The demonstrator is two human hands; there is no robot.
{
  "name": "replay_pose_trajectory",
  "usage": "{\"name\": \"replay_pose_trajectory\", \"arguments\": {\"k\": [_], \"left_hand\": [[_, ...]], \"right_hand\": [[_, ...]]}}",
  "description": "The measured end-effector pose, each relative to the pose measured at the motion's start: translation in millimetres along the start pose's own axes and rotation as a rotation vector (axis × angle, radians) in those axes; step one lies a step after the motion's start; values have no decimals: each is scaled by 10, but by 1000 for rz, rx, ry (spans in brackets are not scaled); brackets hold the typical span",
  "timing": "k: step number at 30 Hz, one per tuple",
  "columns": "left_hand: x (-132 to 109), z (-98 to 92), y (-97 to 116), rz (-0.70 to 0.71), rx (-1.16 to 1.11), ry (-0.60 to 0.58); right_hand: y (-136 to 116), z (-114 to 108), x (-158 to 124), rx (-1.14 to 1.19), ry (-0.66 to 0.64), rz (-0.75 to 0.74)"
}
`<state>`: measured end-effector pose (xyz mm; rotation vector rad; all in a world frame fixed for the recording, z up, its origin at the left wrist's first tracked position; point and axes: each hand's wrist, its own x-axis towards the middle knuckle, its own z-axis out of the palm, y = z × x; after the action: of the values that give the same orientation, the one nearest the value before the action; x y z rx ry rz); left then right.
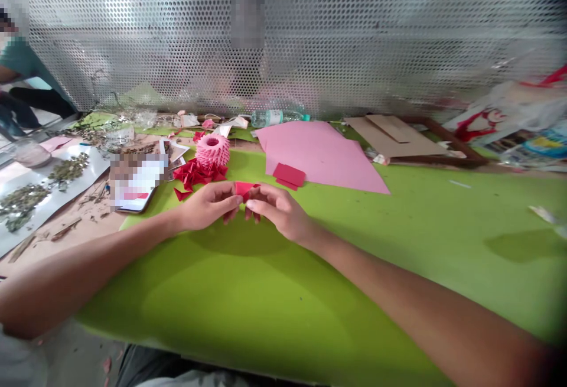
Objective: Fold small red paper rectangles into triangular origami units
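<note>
I log two hands, the left hand (pixel 206 207) and right hand (pixel 279 212), both pinched on one folded red paper piece (pixel 245 189) above the green desk (pixel 376 269). Just beyond them lie one pink modular-origami cylinder (pixel 212 149), a heap of red folded units (pixel 195 174), and one pink sheet (pixel 319 156) under two red squares (pixel 289 175).

Nothing legible on this table, folks! Over at the back, a plastic water bottle (pixel 268 118) carries a pale label with a blue band, but the lettering is too small to make out. On the right, a white plastic bag (pixel 509 109) shows a big red printed shape, no readable word there. Just beyond it, a blue-and-yellow packet (pixel 547 142) flashes its colours, print too blurred to call. At left, a phone-like device (pixel 135 183) is pixelated out.
</note>
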<state>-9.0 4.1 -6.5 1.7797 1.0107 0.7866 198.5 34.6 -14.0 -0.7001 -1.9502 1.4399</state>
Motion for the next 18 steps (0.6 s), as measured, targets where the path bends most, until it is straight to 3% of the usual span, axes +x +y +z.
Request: {"name": "replay_pose_trajectory", "arguments": {"k": [6, 11, 14, 18], "left_hand": [[-20, 15, -17, -9, 98, -37], [-8, -60, 108, -22, 121, -37], [-14, -380, 258, -128, 500, 16], [-85, -1011, 277, -380, 1008, 419]], "right_hand": [[-41, 5, -19, -210, 87, -3], [-20, 14, -11, -164, 120, 2], [1, -7, 1, -128, 150, 18], [26, -38, 12, -124, 156, -2]]}}
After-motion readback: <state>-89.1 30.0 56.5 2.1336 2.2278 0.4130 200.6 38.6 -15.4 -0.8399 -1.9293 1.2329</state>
